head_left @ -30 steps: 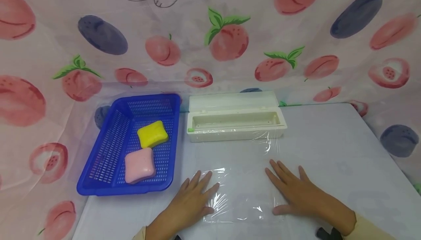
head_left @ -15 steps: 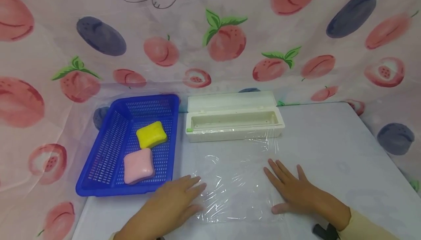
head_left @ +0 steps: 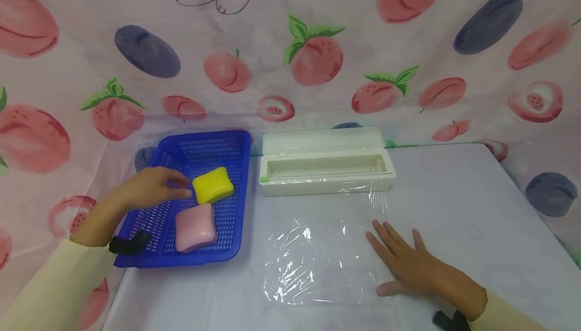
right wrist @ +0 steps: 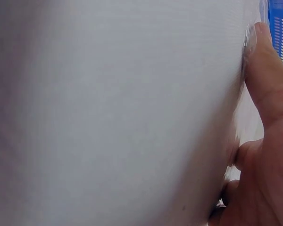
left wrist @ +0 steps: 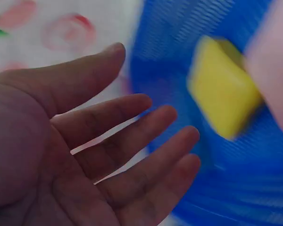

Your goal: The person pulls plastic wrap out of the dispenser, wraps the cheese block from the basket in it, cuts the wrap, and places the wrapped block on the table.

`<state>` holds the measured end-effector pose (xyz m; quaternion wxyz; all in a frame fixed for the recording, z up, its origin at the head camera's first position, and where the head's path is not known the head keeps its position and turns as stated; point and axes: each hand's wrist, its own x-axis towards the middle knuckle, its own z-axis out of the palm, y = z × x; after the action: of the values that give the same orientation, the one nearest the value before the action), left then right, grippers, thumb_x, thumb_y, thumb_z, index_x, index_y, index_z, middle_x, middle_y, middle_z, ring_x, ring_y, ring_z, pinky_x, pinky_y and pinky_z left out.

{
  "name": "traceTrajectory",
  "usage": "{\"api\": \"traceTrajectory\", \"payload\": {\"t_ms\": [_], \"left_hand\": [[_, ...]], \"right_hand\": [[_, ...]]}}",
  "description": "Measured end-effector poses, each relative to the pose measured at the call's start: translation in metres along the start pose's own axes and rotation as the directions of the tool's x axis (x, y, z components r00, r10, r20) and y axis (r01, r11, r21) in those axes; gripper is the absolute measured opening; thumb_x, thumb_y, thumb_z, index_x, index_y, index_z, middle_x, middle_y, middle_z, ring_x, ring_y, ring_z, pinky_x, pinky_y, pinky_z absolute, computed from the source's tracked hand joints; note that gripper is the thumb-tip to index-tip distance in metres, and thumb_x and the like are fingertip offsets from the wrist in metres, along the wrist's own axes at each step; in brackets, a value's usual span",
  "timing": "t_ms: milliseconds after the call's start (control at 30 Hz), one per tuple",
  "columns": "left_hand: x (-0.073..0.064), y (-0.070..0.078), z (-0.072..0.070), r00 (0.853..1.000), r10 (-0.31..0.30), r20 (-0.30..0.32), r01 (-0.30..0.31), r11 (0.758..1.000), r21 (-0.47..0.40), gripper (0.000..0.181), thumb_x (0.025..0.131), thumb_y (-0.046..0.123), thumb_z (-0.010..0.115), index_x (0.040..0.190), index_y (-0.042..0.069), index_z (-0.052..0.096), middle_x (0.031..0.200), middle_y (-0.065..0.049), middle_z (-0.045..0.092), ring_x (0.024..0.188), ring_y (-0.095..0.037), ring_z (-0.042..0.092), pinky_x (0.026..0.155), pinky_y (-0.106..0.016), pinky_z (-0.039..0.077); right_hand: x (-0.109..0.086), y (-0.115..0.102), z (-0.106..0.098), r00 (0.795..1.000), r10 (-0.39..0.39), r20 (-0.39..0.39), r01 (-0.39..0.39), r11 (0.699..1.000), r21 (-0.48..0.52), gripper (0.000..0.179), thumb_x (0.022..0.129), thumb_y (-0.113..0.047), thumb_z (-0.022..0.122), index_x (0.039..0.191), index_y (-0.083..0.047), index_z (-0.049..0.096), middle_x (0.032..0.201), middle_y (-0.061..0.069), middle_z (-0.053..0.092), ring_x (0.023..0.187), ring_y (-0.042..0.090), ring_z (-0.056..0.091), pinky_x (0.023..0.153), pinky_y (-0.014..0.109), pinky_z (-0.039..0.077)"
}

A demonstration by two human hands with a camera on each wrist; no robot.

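Note:
My left hand (head_left: 156, 187) hovers over the left side of the blue basket (head_left: 233, 250), its fingers loosely bent and holding nothing. Just right of its fingertips lies a yellow bar of soap (head_left: 213, 185); a pink bar of soap (head_left: 195, 228) sits nearer the front. The left wrist view shows the palm and spread fingers (left wrist: 132, 141) beside the yellow soap (left wrist: 224, 89). My right hand (head_left: 406, 263) rests with spread, straight fingers on the right edge of a clear sheet of plastic wrap (head_left: 324, 265), which lies wrinkled on the table.
Behind the sheet stands a long white wrap dispenser (head_left: 327, 187) with its lid (head_left: 322, 141) raised; the wrap runs out over its front edge. A white cloth (head_left: 472, 210) covers the table. A fruit-patterned curtain (head_left: 272, 33) hangs close behind.
My left hand has lifted off the plastic wrap and moved left and away from me, over the basket. The wrap's left part has wrinkled. My right hand has stayed in place.

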<state>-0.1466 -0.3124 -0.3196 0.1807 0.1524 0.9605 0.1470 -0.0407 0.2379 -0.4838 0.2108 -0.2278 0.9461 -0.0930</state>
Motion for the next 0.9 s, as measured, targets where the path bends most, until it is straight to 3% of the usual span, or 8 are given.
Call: {"api": "traceTrajectory", "payload": {"t_ms": [100,233,467,733,900], "left_hand": [[0.015,-0.025,0.004,0.987,-0.08,0.14,0.086,0.996,-0.036,0.055,0.096,0.038,0.069,0.127,-0.007,0.065,0.123,-0.026,0.069,0.106,-0.041,0.068,0.088,-0.055,0.059],[0.027,-0.047,0.014,0.943,-0.154,0.294,0.179,0.982,-0.06,0.062,0.094,0.036,0.071,0.132,-0.012,0.058,0.126,-0.03,0.065,0.103,-0.036,0.069,0.085,-0.048,0.061],[0.037,-0.058,0.027,0.867,-0.24,0.437,0.298,0.952,-0.068,0.068,0.089,0.039,0.078,0.135,-0.008,0.058,0.126,-0.023,0.066,0.107,-0.033,0.068,0.088,-0.048,0.061],[0.042,-0.057,0.036,0.848,-0.231,0.478,0.33,0.934,-0.134,0.053,0.091,0.028,0.077,0.132,-0.002,0.064,0.118,-0.011,0.07,0.102,-0.024,0.068,0.089,-0.046,0.061],[0.043,-0.058,0.038,0.857,-0.226,0.464,0.307,0.946,-0.107,0.038,0.09,0.027,0.079,0.119,0.004,0.071,0.103,-0.007,0.07,0.091,-0.021,0.067,0.085,-0.042,0.062]], "right_hand": [[0.0,0.001,0.001,1.0,-0.002,-0.003,0.002,1.0,0.004,0.124,0.069,-0.088,0.06,0.164,-0.021,0.019,0.173,0.012,0.003,0.158,0.042,0.006,0.105,0.088,0.002],[0.0,0.001,0.001,1.0,-0.001,-0.001,0.001,1.0,0.011,0.125,0.068,-0.089,0.06,0.165,-0.022,0.018,0.173,0.011,0.002,0.158,0.042,0.005,0.105,0.088,0.002],[0.001,0.0,0.001,1.0,-0.001,0.009,0.0,0.999,0.047,0.126,0.068,-0.087,0.063,0.165,-0.022,0.017,0.173,0.01,0.0,0.158,0.041,0.003,0.106,0.087,-0.001],[0.0,0.001,0.002,1.0,-0.004,-0.004,0.004,0.999,0.032,0.125,0.068,-0.086,0.064,0.165,-0.022,0.017,0.173,0.01,0.001,0.158,0.041,0.003,0.107,0.087,0.001],[0.0,0.001,0.002,1.0,-0.002,-0.007,0.002,1.0,0.021,0.125,0.068,-0.086,0.064,0.165,-0.022,0.018,0.173,0.011,0.002,0.158,0.041,0.004,0.106,0.087,0.001]]}}
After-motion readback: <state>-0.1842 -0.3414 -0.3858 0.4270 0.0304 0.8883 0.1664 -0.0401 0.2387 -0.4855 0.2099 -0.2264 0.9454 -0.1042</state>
